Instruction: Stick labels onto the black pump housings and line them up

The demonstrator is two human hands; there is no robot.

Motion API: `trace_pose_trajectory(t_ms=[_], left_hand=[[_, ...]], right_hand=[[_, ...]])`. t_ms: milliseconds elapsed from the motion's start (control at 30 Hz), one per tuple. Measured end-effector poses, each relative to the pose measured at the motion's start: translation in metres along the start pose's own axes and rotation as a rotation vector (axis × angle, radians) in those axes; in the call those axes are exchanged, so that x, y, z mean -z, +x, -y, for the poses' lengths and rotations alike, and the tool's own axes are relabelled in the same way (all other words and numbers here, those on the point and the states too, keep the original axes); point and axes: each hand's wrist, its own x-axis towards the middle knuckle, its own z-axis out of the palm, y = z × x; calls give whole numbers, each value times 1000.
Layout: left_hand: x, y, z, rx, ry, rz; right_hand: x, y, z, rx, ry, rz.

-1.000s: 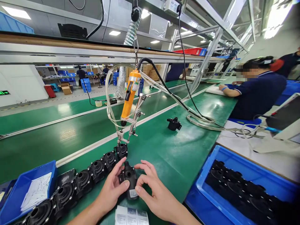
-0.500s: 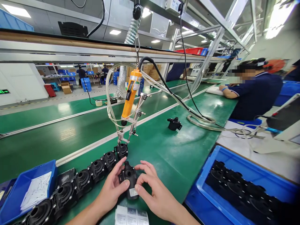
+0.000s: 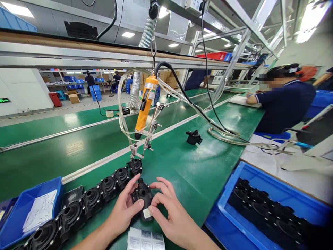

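A small black pump housing (image 3: 143, 197) with a white label on its near end rests on the green bench. My left hand (image 3: 124, 210) grips its left side. My right hand (image 3: 170, 215) presses its thumb on the label, fingers curled over the top. A sheet of white labels (image 3: 146, 240) lies just below both hands. A row of several black pump housings (image 3: 85, 205) runs from the hands toward the lower left.
An orange electric screwdriver (image 3: 144, 104) hangs on a cable above the row. A blue bin (image 3: 26, 211) with paper sits at left, a blue bin of black parts (image 3: 270, 211) at right. One lone black part (image 3: 194, 138) lies farther back. A seated person (image 3: 283, 97) works at right.
My right thumb has slid a little down onto the label. The view has shifted slightly; the housing stays in place.
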Motion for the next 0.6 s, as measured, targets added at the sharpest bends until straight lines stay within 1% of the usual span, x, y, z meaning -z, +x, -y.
trace_pose_trajectory(t_ms=[167, 333, 467, 533, 600], left_hand=[[-2, 0, -2, -9, -6, -4], [-3, -1, -2, -16, 9, -20], [-2, -2, -1, -18, -2, -7], [-1, -2, -1, -17, -12, 4], [-1, -1, -2, -15, -12, 6]], right_hand=[[-8, -5, -3, 132, -187, -109], [-13, -7, -6, 163, -238, -160], [-16, -7, -4, 207, -293, -215], [-15, -6, -5, 196, -287, -220], [-12, -5, -10, 132, -242, -210]])
